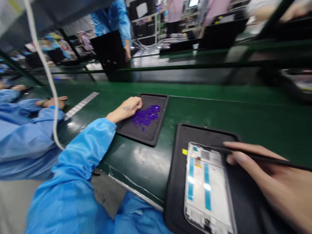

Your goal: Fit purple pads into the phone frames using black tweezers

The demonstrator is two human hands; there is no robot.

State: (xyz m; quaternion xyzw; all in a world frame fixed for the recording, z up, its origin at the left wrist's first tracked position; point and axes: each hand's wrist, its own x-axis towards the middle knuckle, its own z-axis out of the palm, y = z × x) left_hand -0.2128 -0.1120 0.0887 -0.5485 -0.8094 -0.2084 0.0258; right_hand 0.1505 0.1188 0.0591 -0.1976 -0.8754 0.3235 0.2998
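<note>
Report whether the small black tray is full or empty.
Partly filled: a scatter of small purple pieces lies in the tray, beside the left hand resting on it.

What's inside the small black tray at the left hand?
The small black tray holds a loose heap of purple pieces on its floor. The left hand rests over its far left corner, so anything under the hand is hidden.

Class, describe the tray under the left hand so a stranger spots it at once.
Two black trays lie on the green belt. The smaller tray, further left, lies under the left hand. It alone holds tiny purple pieces; the larger tray bears a white phone frame.
</note>
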